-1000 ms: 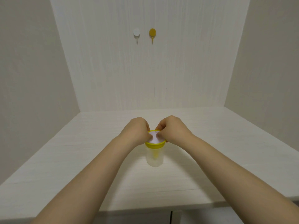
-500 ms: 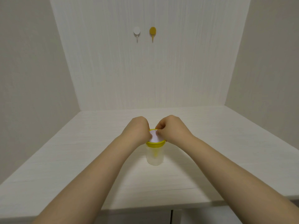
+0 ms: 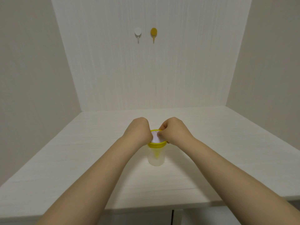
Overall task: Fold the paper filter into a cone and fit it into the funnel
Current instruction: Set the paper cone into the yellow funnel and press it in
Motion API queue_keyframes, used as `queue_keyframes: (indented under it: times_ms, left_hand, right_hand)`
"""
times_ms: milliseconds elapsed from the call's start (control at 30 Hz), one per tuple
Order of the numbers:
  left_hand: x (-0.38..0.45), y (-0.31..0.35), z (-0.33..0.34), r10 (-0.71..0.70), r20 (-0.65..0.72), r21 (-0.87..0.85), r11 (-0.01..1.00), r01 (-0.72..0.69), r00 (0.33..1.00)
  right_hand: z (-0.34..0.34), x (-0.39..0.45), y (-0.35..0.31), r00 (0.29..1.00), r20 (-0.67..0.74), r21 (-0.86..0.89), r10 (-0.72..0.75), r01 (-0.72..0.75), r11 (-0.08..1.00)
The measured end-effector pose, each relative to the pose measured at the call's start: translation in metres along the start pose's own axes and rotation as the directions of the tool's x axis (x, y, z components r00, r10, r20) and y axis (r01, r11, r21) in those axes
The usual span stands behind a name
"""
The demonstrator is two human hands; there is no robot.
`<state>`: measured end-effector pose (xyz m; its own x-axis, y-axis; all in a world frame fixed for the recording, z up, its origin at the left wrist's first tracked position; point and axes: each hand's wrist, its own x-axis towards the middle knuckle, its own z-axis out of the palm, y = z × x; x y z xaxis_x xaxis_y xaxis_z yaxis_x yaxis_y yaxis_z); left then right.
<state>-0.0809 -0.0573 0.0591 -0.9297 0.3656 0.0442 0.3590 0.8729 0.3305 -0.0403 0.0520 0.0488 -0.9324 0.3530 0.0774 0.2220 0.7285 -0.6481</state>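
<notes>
Paper filter point(image 3: 156, 137): one, in one funnel point(image 3: 156, 144); two hands pinching.

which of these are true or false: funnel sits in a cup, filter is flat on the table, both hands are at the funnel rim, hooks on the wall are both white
1. The funnel sits in a cup. True.
2. The filter lies flat on the table. False: it is inside the funnel's mouth.
3. Both hands are at the funnel rim. True: left hand and right hand meet there.
4. Both wall hooks are white. False: one hook is white, the other hook yellow.
</notes>
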Motion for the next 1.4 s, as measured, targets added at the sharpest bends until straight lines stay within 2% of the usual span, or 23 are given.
queue_keyframes:
  times_ms: [300,600,867,1067,1267,1400]
  left_hand:
    - [-0.0018,0.0010,-0.0060,0.023,0.038,0.004,1.000,-0.024,0.999]
    - [-0.0007,0.0020,-0.0024,0.041,-0.001,0.006,0.999,-0.041,0.999]
    - [0.0017,0.0018,0.0009,0.029,-0.012,0.004,1.000,-0.029,1.000]
    - [-0.0016,0.0026,-0.0003,0.019,-0.016,0.000,1.000,-0.019,1.000]
    - [-0.0021,0.0021,-0.0013,0.011,-0.007,-0.046,0.999,-0.011,1.000]
    - [-0.0021,0.0009,-0.0021,0.027,0.032,-0.060,0.998,-0.025,0.999]
  right_hand:
    - [-0.0012,-0.0007,0.0015,0.998,0.011,-0.010,-0.061,0.061,0.998]
    - [-0.0016,-0.0023,0.0019,0.997,0.002,-0.003,-0.083,0.083,0.997]
    - [-0.0010,-0.0022,0.0018,0.998,-0.002,-0.004,-0.070,0.070,0.998]
    - [-0.0084,-0.0078,0.0047,0.997,0.078,0.015,0.001,-0.002,1.000]
    - [-0.0091,-0.0072,0.0071,1.000,-0.002,0.040,-0.005,0.005,0.999]
    - [-0.0100,-0.0042,0.0072,1.000,0.003,0.018,-0.023,0.023,1.000]
